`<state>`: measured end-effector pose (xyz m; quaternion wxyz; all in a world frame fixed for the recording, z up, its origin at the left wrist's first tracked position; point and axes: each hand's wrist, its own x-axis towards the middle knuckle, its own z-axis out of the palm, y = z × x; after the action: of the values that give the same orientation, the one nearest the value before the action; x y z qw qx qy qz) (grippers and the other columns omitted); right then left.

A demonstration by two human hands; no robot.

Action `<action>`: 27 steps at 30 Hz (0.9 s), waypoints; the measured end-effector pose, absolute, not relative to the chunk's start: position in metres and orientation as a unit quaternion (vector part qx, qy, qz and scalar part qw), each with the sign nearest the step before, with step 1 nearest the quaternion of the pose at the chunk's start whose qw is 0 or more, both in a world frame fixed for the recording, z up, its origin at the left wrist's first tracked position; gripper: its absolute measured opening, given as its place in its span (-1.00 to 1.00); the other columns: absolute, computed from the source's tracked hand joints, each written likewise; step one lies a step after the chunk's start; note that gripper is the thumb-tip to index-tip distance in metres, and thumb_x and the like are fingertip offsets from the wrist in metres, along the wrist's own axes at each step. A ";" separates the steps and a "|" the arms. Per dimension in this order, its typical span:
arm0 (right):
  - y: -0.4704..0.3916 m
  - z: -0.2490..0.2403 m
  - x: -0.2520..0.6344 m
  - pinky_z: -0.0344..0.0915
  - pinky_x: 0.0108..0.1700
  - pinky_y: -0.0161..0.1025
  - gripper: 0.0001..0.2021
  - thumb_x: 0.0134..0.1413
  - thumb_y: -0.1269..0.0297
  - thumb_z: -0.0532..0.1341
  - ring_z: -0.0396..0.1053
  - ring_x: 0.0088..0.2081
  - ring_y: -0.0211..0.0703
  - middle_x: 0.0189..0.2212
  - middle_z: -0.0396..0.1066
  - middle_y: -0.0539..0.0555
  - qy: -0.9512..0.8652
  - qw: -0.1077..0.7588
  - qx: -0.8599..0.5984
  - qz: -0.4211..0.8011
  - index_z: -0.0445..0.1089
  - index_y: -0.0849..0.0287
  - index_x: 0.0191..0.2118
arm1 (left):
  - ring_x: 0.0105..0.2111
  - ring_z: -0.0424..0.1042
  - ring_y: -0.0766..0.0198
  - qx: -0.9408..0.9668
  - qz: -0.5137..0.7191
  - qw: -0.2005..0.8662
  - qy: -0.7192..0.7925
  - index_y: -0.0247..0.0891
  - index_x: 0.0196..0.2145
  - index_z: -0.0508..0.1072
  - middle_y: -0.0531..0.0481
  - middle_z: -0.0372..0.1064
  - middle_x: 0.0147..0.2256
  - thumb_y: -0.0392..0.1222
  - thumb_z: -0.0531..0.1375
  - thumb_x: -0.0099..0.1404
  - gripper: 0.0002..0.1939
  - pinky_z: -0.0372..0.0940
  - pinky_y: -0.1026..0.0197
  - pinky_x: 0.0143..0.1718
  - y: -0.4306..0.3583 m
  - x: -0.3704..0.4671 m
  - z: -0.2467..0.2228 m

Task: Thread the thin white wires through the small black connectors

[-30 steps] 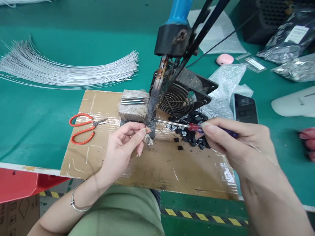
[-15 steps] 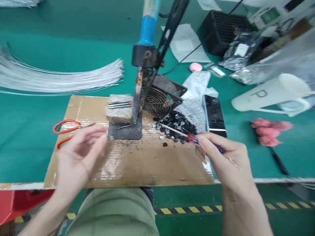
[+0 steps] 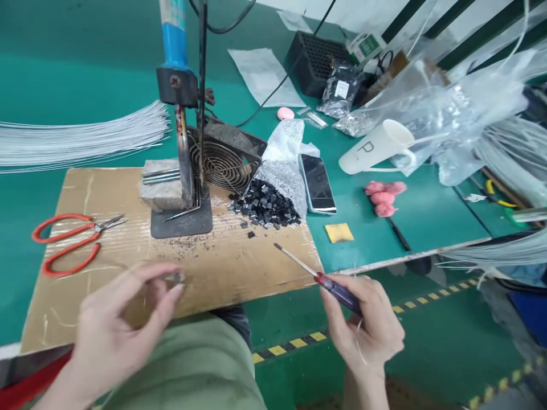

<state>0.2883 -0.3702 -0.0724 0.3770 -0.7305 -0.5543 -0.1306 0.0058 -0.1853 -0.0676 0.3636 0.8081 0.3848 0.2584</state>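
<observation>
My right hand point(image 3: 363, 319) is closed round the purple and red handle of a screwdriver point(image 3: 337, 289), its metal shaft pointing up and left over the cardboard's right edge. A thin pale strand also lies along that palm. Low over the cardboard point(image 3: 231, 267), my left hand point(image 3: 128, 313) pinches a small greyish piece point(image 3: 176, 277) between thumb and fingertips; its kind is too small to make out. Red-handled scissors point(image 3: 85, 236) lie on the cardboard beyond this hand. Small black pieces point(image 3: 269, 205) spill from a silvery bag point(image 3: 290, 176) in the middle.
A blue soldering iron point(image 3: 174, 45) hangs in a stand before a round-grilled fan point(image 3: 220, 162). White wires point(image 3: 85, 139) lie at left. A phone point(image 3: 317, 183), a yellow sponge point(image 3: 339, 232), a white mug point(image 3: 380, 145) and pink pompoms point(image 3: 383, 197) are at right.
The view has swung to the right. My right hand has drawn the screwdriver back from the black pieces, toward the table's front edge. My left hand is lower, away from the stand and scissors.
</observation>
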 end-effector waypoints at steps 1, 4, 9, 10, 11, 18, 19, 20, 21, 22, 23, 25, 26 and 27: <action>-0.370 -0.072 0.281 0.44 -0.25 -0.15 -0.70 0.13 0.57 0.35 0.46 -0.35 -0.09 -0.33 0.56 0.08 -0.566 0.383 -0.719 -0.123 0.50 0.14 -0.04 | -0.35 0.51 0.31 0.810 0.247 0.386 0.366 -0.14 -0.02 0.52 0.07 0.53 -0.30 -0.28 0.29 0.32 -0.74 0.41 0.28 -0.22 -0.190 0.017 -0.067; -0.372 -0.072 0.264 0.47 -0.24 -0.11 -0.65 0.11 0.63 0.34 0.49 -0.34 -0.07 -0.32 0.58 0.10 -0.588 0.402 -0.696 -0.091 0.51 0.17 -0.02 | -0.39 0.50 0.34 0.794 0.238 0.440 0.346 -0.18 -0.04 0.49 0.05 0.55 -0.30 -0.30 0.23 0.36 -0.78 0.41 0.28 -0.26 -0.200 0.044 -0.062; -0.379 -0.078 0.245 0.46 -0.31 -0.13 -0.61 0.07 0.68 0.37 0.50 -0.33 -0.06 -0.30 0.58 0.14 -0.602 0.420 -0.675 -0.070 0.51 0.25 0.00 | -0.41 0.50 0.32 0.775 0.239 0.480 0.333 -0.23 -0.08 0.52 -0.01 0.57 -0.30 -0.29 0.21 0.35 -0.81 0.42 0.25 -0.28 -0.207 0.057 -0.065; -0.380 -0.079 0.242 0.44 -0.34 -0.15 -0.60 0.06 0.70 0.36 0.49 -0.35 -0.08 -0.30 0.57 0.14 -0.605 0.428 -0.668 -0.067 0.51 0.25 0.01 | -0.41 0.50 0.32 0.771 0.238 0.486 0.335 -0.22 -0.10 0.53 -0.01 0.58 -0.29 -0.29 0.21 0.35 -0.82 0.42 0.25 -0.29 -0.208 0.056 -0.066; -0.380 -0.080 0.240 0.43 -0.37 -0.16 -0.59 0.05 0.71 0.36 0.48 -0.37 -0.10 -0.30 0.57 0.14 -0.608 0.433 -0.662 -0.066 0.51 0.26 0.02 | -0.42 0.50 0.31 0.767 0.237 0.492 0.338 -0.22 -0.13 0.54 -0.02 0.58 -0.29 -0.28 0.21 0.35 -0.84 0.42 0.26 -0.30 -0.209 0.055 -0.068; -0.377 -0.085 0.232 0.43 -0.41 -0.15 -0.53 0.00 0.78 0.35 0.48 -0.35 -0.08 -0.30 0.56 0.18 -0.643 0.426 -0.630 -0.086 0.51 0.37 0.06 | -0.48 0.48 0.30 0.741 0.232 0.523 0.351 -0.28 -0.31 0.55 -0.01 0.54 -0.44 -0.26 0.20 0.33 -0.88 0.40 0.30 -0.43 -0.213 0.051 -0.071; -0.377 -0.085 0.232 0.43 -0.40 -0.15 -0.52 0.00 0.79 0.36 0.49 -0.33 -0.07 -0.29 0.56 0.19 -0.647 0.425 -0.628 -0.086 0.50 0.38 0.06 | -0.49 0.47 0.31 0.741 0.231 0.522 0.354 -0.28 -0.33 0.55 -0.01 0.52 -0.46 -0.26 0.21 0.33 -0.88 0.40 0.30 -0.44 -0.213 0.052 -0.070; -0.377 -0.086 0.232 0.44 -0.39 -0.15 -0.51 -0.01 0.79 0.36 0.49 -0.32 -0.07 -0.28 0.57 0.19 -0.650 0.423 -0.626 -0.087 0.50 0.38 0.08 | -0.51 0.46 0.32 0.741 0.232 0.520 0.356 -0.28 -0.34 0.54 0.01 0.51 -0.48 -0.26 0.21 0.32 -0.89 0.39 0.30 -0.44 -0.213 0.052 -0.070; -0.377 -0.086 0.233 0.45 -0.39 -0.15 -0.49 -0.01 0.79 0.36 0.50 -0.31 -0.07 -0.28 0.57 0.19 -0.652 0.421 -0.624 -0.089 0.50 0.38 0.09 | -0.52 0.45 0.32 0.741 0.231 0.518 0.359 -0.29 -0.35 0.54 0.02 0.50 -0.50 -0.27 0.22 0.31 -0.90 0.39 0.30 -0.44 -0.214 0.052 -0.070; -0.378 -0.087 0.233 0.46 -0.38 -0.16 -0.47 0.00 0.79 0.37 0.50 -0.31 -0.07 -0.27 0.58 0.19 -0.653 0.418 -0.625 -0.090 0.49 0.37 0.11 | -0.54 0.44 0.33 0.742 0.232 0.515 0.361 -0.29 -0.36 0.54 0.03 0.49 -0.51 -0.27 0.22 0.30 -0.90 0.39 0.31 -0.45 -0.214 0.052 -0.070; -0.378 -0.087 0.234 0.46 -0.37 -0.16 -0.45 0.00 0.78 0.37 0.50 -0.31 -0.07 -0.27 0.58 0.19 -0.653 0.416 -0.626 -0.093 0.48 0.35 0.13 | -0.54 0.44 0.34 0.744 0.234 0.512 0.361 -0.29 -0.36 0.54 0.03 0.49 -0.51 -0.28 0.23 0.30 -0.90 0.39 0.31 -0.46 -0.214 0.052 -0.070; -0.378 -0.087 0.235 0.47 -0.38 -0.16 -0.42 0.00 0.76 0.38 0.51 -0.32 -0.07 -0.27 0.59 0.18 -0.653 0.408 -0.631 -0.096 0.47 0.31 0.17 | -0.53 0.46 0.33 0.748 0.238 0.505 0.359 -0.28 -0.37 0.56 0.02 0.52 -0.50 -0.29 0.22 0.30 -0.88 0.39 0.33 -0.48 -0.213 0.052 -0.071; -0.379 -0.087 0.236 0.48 -0.38 -0.16 -0.40 0.01 0.75 0.39 0.52 -0.32 -0.06 -0.27 0.60 0.17 -0.653 0.403 -0.634 -0.096 0.46 0.29 0.19 | -0.52 0.47 0.33 0.751 0.241 0.500 0.358 -0.27 -0.37 0.57 0.01 0.54 -0.48 -0.30 0.21 0.31 -0.87 0.38 0.34 -0.48 -0.213 0.052 -0.071; -0.380 -0.087 0.237 0.49 -0.38 -0.16 -0.39 0.01 0.74 0.39 0.52 -0.33 -0.06 -0.27 0.61 0.17 -0.653 0.398 -0.636 -0.098 0.45 0.27 0.20 | -0.51 0.49 0.33 0.756 0.243 0.492 0.358 -0.27 -0.36 0.57 0.01 0.56 -0.47 -0.31 0.20 0.31 -0.86 0.38 0.34 -0.48 -0.213 0.052 -0.071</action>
<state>0.2375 -0.3796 -0.0871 0.3981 -0.6363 -0.6535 -0.0984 0.0517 -0.2125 -0.0710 0.4917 0.7556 0.3577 0.2434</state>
